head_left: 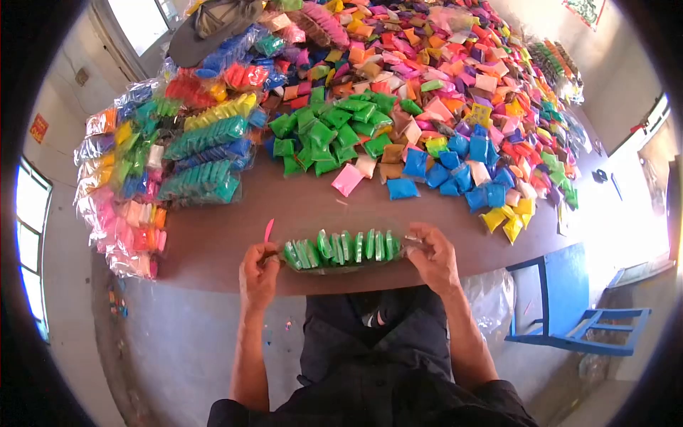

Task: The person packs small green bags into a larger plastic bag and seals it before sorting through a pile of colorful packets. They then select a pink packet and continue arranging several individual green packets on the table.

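Note:
Near the table's front edge lies a clear plastic bag point(341, 248) with a row of several green packets standing on edge inside it. My left hand point(260, 269) pinches the bag's left end, fingers closed. At the other end, my right hand point(432, 257) grips the gathered plastic, fingers closed too. Just above my left hand rests a small pink strip point(269, 230). Beyond the bag sit a loose pile of green packets point(334, 132) and a single pink packet point(348, 180).
A large heap of mixed-colour packets point(427, 64) covers the back of the brown table point(213, 245). Filled clear bags point(203, 181) are stacked at the left. Blue packets point(459, 167) and yellow packets point(511, 219) lie right of centre. A blue chair point(569, 292) stands at the right.

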The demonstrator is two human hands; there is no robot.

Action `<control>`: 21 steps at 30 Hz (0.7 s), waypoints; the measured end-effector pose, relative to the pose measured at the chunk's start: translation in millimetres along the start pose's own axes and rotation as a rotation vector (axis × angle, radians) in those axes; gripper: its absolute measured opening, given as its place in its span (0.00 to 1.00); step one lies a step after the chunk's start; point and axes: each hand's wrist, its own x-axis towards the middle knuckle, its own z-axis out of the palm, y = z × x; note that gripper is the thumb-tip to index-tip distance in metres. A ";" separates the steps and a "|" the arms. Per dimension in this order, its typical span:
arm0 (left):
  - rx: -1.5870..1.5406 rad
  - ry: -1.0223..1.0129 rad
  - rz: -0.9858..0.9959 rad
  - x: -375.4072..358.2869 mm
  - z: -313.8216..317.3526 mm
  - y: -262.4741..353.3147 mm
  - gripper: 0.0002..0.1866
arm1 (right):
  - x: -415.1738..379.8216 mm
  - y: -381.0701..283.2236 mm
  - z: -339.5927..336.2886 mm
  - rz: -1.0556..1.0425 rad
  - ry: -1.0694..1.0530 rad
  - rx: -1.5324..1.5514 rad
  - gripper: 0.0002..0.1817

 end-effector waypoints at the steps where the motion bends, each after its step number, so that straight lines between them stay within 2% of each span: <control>1: 0.003 -0.025 -0.014 -0.5 0.6 3.5 0.17 | -0.9 -6.3 2.0 -0.003 0.003 0.047 0.20; 4: 0.041 -0.107 -0.040 2.5 0.7 23.2 0.29 | 0.5 -10.9 -2.7 0.067 -0.090 0.011 0.21; 6: 0.113 -0.174 -0.051 4.2 -1.6 33.1 0.36 | 4.3 -4.7 -6.5 0.000 -0.112 -0.112 0.18; 9: 0.311 -0.265 -0.032 8.9 -7.6 35.3 0.38 | 7.5 0.3 -6.4 0.015 -0.110 -0.159 0.13; 12: 0.435 -0.317 0.068 13.9 -5.7 45.8 0.37 | 8.1 6.6 -4.8 0.019 -0.093 -0.092 0.11; 15: 0.473 -0.260 0.118 13.8 -3.7 47.7 0.33 | 8.0 1.2 -1.5 0.025 -0.061 -0.034 0.10; 18: 0.381 -0.232 0.082 11.7 -2.7 36.2 0.31 | 3.8 -21.5 -0.7 0.125 -0.026 -0.086 0.10; 19: 0.370 -0.253 0.017 9.7 -2.9 36.5 0.30 | 2.3 -24.5 -1.5 0.171 -0.014 -0.119 0.09; 21: 0.348 -0.289 -0.108 7.2 -3.7 42.5 0.29 | 5.4 -17.6 -2.5 0.036 -0.018 -0.149 0.09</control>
